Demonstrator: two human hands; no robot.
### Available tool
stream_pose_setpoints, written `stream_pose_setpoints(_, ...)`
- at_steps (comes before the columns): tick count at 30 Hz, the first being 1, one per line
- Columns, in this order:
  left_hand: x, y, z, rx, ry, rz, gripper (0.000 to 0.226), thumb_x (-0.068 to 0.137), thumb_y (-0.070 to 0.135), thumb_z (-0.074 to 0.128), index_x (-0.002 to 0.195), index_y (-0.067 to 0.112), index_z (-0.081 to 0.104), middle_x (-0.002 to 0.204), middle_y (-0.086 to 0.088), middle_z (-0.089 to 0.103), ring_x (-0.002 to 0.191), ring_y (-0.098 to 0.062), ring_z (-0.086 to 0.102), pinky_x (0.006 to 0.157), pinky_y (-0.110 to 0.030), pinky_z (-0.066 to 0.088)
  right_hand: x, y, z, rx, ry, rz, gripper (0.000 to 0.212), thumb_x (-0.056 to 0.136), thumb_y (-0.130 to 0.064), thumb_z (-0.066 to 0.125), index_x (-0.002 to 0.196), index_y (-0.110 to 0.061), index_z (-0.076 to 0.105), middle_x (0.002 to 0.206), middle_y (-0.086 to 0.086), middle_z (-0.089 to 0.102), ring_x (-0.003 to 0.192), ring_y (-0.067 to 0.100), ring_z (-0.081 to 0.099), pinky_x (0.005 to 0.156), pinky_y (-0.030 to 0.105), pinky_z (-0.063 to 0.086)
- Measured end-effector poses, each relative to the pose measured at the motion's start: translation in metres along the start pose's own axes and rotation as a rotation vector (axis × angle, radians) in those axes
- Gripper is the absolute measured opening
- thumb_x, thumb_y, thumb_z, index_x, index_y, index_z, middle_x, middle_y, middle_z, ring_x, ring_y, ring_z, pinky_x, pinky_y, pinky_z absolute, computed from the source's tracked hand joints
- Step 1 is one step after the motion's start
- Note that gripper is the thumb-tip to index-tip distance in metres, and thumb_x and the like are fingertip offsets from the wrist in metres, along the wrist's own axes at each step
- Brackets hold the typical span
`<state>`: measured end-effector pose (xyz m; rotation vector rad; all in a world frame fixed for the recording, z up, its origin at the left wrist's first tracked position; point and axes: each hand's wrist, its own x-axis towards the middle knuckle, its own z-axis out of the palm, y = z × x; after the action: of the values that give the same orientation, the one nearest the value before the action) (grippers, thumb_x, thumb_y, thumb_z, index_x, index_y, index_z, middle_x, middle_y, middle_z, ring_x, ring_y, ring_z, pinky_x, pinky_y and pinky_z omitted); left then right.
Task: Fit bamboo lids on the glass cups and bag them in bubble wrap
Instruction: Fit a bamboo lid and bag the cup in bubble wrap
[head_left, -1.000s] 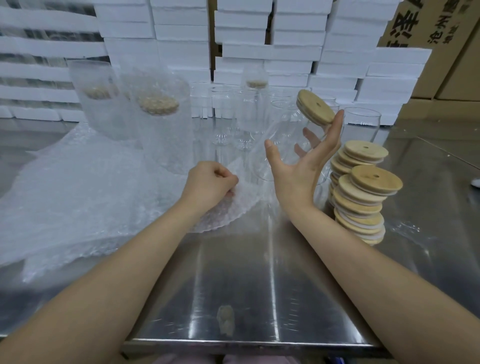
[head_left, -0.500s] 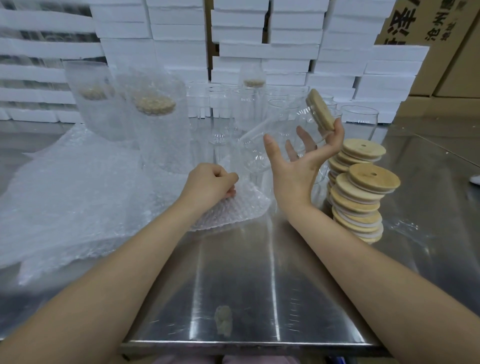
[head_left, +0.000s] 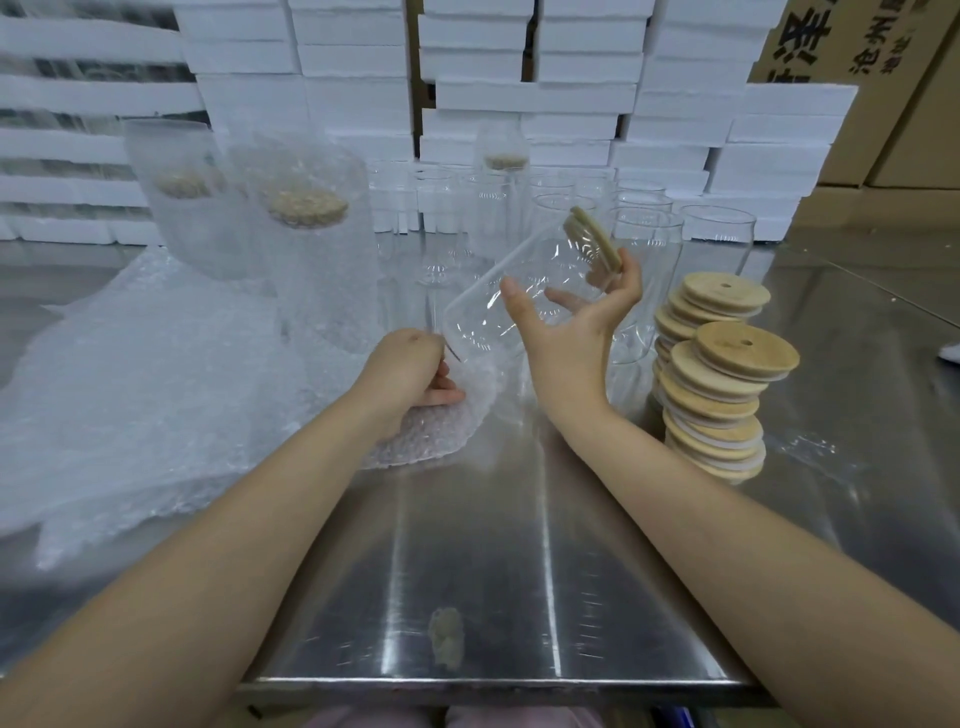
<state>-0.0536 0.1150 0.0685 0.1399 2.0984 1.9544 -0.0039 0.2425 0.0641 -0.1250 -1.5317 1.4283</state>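
In the last second the right hand (head_left: 571, 338), fingers curled round the clear glass cup (head_left: 524, 283), has tipped it, round bamboo lid (head_left: 592, 236) uppermost, base-first toward the small bubble-wrap bag (head_left: 431, 436) that the left hand (head_left: 410, 379) pinches on the steel worktop (head_left: 467, 571), so bagging seems imminent.

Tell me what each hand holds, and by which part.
Right hand grips the tilted glass cup round its side, near the bamboo lid. Left hand pinches the bubble wrap at its edge.
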Motion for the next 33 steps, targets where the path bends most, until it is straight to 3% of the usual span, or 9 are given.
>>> stream_pose_setpoints(4, -0.001, 0.001, -0.001, 0.008, 0.109, 0.071, 0.028, 0.091, 0.015, 0.038, 0.067, 0.011, 0.051, 0.060, -0.002, 0.047, 0.046, -0.013, 0.048, 0.048, -0.025, 0.054, -0.002, 0.005, -0.003, -0.117, -0.132, -0.028, 0.104, 0.070, -0.024, 0.086, 0.145, -0.021, 0.014, 0.133, -0.003, 0.022, 0.107, 0.015, 0.053, 0.083, 0.024, 0.053)
stream_pose_setpoints(8, 0.002, 0.005, -0.003, 0.034, 0.140, 0.236, 0.023, 0.090, 0.014, 0.042, 0.068, 0.016, 0.049, 0.053, 0.011, 0.050, 0.054, -0.008, 0.047, 0.064, -0.026, 0.048, -0.007, 0.003, 0.000, -0.176, -0.201, -0.131, 0.104, 0.067, -0.028, 0.087, 0.143, -0.024, 0.016, 0.134, -0.004, 0.020, 0.110, 0.009, 0.050, 0.087, 0.024, 0.051)
stream_pose_setpoints(11, 0.003, 0.004, -0.009, 0.241, -0.052, 0.454, 0.012, 0.096, 0.036, 0.049, 0.090, 0.026, 0.049, 0.092, 0.010, 0.052, 0.085, -0.003, 0.051, 0.084, -0.025, 0.040, -0.009, -0.002, -0.001, -0.136, -0.155, -0.179, 0.098, 0.065, -0.022, 0.089, 0.134, -0.024, 0.019, 0.140, 0.005, 0.021, 0.113, 0.016, 0.050, 0.091, 0.030, 0.053)
stream_pose_setpoints(15, 0.003, -0.008, -0.020, 0.717, -0.316, 0.708, 0.090, 0.074, 0.067, 0.067, 0.140, 0.049, 0.008, 0.147, 0.026, 0.013, 0.140, 0.003, 0.017, 0.108, -0.016, 0.021, -0.005, -0.016, -0.005, 0.057, -0.017, -0.100, 0.091, 0.068, -0.009, 0.086, 0.127, -0.025, 0.018, 0.139, 0.000, 0.019, 0.117, 0.021, 0.052, 0.096, 0.042, 0.052)
stream_pose_setpoints(17, 0.002, -0.009, -0.018, 0.787, -0.215, 0.911, 0.102, 0.079, 0.048, 0.073, 0.148, 0.039, -0.002, 0.151, 0.019, 0.009, 0.141, -0.002, 0.013, 0.112, -0.018, 0.017, -0.008, -0.023, -0.002, 0.124, 0.029, -0.071, 0.090, 0.070, -0.005, 0.085, 0.127, -0.024, 0.018, 0.141, 0.002, 0.019, 0.116, 0.024, 0.054, 0.098, 0.042, 0.051)
stream_pose_setpoints(21, -0.007, -0.002, -0.012, 0.551, 0.054, 1.091, 0.103, 0.072, 0.032, 0.080, 0.149, 0.035, 0.011, 0.137, 0.010, 0.029, 0.131, -0.007, 0.033, 0.105, -0.008, 0.025, -0.016, -0.034, 0.008, 0.151, 0.042, -0.061, 0.091, 0.068, -0.008, 0.087, 0.126, -0.023, 0.018, 0.143, 0.012, 0.024, 0.113, 0.020, 0.060, 0.097, 0.032, 0.051)
stream_pose_setpoints(25, -0.017, 0.005, -0.006, 0.661, 0.293, 1.266, 0.100, 0.071, 0.042, 0.078, 0.148, 0.019, 0.019, 0.135, -0.010, 0.047, 0.123, -0.025, 0.046, 0.099, -0.041, 0.044, -0.023, -0.036, 0.012, 0.195, -0.020, -0.016, 0.087, 0.072, -0.004, 0.083, 0.124, -0.021, 0.016, 0.143, 0.007, 0.024, 0.116, 0.015, 0.058, 0.096, 0.024, 0.049)
stream_pose_setpoints(29, -0.026, 0.001, 0.010, 0.594, 0.293, 1.226, 0.087, 0.076, 0.024, 0.071, 0.148, 0.022, 0.023, 0.137, -0.009, 0.037, 0.126, -0.018, 0.041, 0.094, -0.033, 0.047, -0.036, -0.029, 0.022, 0.125, -0.135, -0.007, 0.086, 0.070, 0.006, 0.078, 0.123, -0.020, 0.016, 0.126, -0.018, 0.026, 0.119, 0.016, 0.053, 0.102, 0.039, 0.048)
stream_pose_setpoints(33, -0.021, 0.008, 0.000, 0.453, -0.024, 1.077, 0.111, 0.069, 0.036, 0.083, 0.149, 0.030, 0.006, 0.142, -0.002, 0.026, 0.134, -0.004, 0.030, 0.107, -0.013, 0.031, -0.022, -0.029, 0.011, 0.081, -0.109, -0.057, 0.086, 0.068, 0.003, 0.082, 0.121, -0.020, 0.018, 0.134, 0.000, 0.029, 0.122, 0.020, 0.052, 0.104, 0.039, 0.046)
